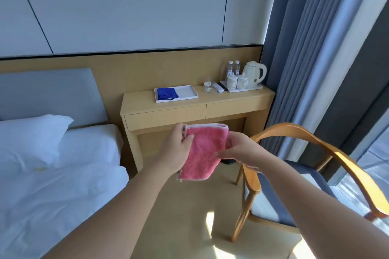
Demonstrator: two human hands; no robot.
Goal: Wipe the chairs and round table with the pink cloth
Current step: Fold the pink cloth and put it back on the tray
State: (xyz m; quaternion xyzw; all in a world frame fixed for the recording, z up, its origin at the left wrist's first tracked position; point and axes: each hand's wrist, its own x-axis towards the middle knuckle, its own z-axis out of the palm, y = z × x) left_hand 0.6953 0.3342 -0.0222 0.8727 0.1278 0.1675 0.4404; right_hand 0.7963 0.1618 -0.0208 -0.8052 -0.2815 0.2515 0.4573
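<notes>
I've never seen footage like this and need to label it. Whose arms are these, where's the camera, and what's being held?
No machine here: the arms are a person's, filmed by a wide-angle camera worn on the head, looking forward and down. The left hand and right hand hold a pink cloth between them. A wooden chair stands at the right. Behind, a desk carries a white tray with a blue cloth, a kettle, cups and two bottles. A bed lies left.
</notes>
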